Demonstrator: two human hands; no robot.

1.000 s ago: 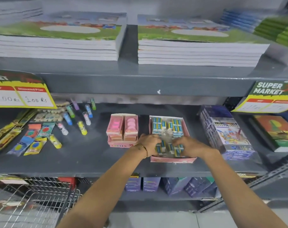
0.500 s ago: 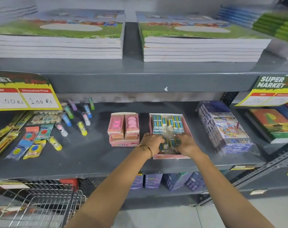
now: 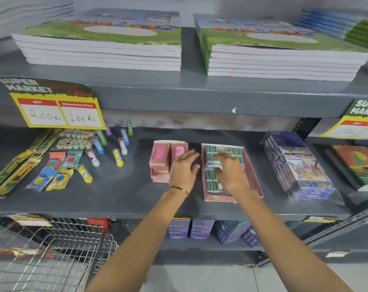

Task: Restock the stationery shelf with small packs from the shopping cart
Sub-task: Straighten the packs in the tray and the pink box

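On the grey middle shelf stands a pink cardboard tray filled with small blue-and-yellow packs. My right hand reaches into the tray, its fingers closed on a clear-wrapped bundle of packs. My left hand hovers just left of the tray with fingers spread and nothing in it, partly covering a pink eraser box. The wire shopping cart is at the lower left, its contents mostly out of sight.
Glue sticks and sharpener packets lie loose at the left. Wrapped crayon boxes stand right of the tray. Notebook stacks fill the shelf above. A price sign hangs from its edge. Purple boxes sit below.
My left hand has let go of the wrapped bundle and moved left with fingers apart. My right hand has moved deeper into the tray. The camera has moved closer and to the right.
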